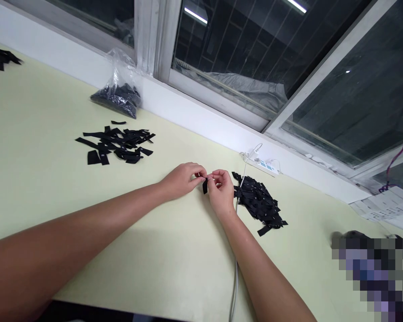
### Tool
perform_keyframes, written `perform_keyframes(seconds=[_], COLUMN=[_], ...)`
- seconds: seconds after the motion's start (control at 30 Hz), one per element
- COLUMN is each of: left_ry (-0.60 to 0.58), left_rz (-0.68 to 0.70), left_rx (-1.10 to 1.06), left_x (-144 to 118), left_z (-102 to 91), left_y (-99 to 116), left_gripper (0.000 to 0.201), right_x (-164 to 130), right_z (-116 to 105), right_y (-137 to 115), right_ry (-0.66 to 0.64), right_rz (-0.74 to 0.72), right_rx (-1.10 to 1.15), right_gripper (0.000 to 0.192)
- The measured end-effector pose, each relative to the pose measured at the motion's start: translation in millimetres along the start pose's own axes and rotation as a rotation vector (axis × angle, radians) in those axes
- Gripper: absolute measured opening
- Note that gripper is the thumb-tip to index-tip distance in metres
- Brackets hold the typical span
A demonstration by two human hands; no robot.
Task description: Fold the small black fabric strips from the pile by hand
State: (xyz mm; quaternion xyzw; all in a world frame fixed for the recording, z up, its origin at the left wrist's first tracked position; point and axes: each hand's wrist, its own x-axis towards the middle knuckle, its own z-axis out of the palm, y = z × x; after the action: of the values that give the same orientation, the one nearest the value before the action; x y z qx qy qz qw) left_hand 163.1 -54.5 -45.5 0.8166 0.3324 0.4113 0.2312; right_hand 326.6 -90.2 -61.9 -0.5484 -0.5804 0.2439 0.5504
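Black fabric strip [205, 185] being pinched between both hands just above the pale tabletop [53, 192], beside the pile of black strips [260, 203] lying to the right. The left hand [181, 180] is closing thumb and forefinger on the strip's upper end, while the right hand [221, 190] is curling its fingertips against the same piece. Handling such a small, limp piece well is likely calling for a light fingertip grip near its ends, keeping it flat and untwisted. Fingers are covering most of the strip, so its full length and any markings are hard to make out; a second heap [117, 145] and a plastic bag [119, 96] are lying farther left.
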Motion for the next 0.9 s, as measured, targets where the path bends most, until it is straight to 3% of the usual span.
perform_keyframes(seconds=[0.9], left_ry=[0.066], left_rz=[-0.130], left_rx=[-0.115], left_x=[-1.3], left_z=[3.1], left_y=[1.8], left_gripper=[0.008], right_x=[2.1], right_z=[-1.8], right_y=[-1.9], right_ry=[-0.104], right_rz=[-0.044], right_rx=[0.079], right_gripper=[0.027])
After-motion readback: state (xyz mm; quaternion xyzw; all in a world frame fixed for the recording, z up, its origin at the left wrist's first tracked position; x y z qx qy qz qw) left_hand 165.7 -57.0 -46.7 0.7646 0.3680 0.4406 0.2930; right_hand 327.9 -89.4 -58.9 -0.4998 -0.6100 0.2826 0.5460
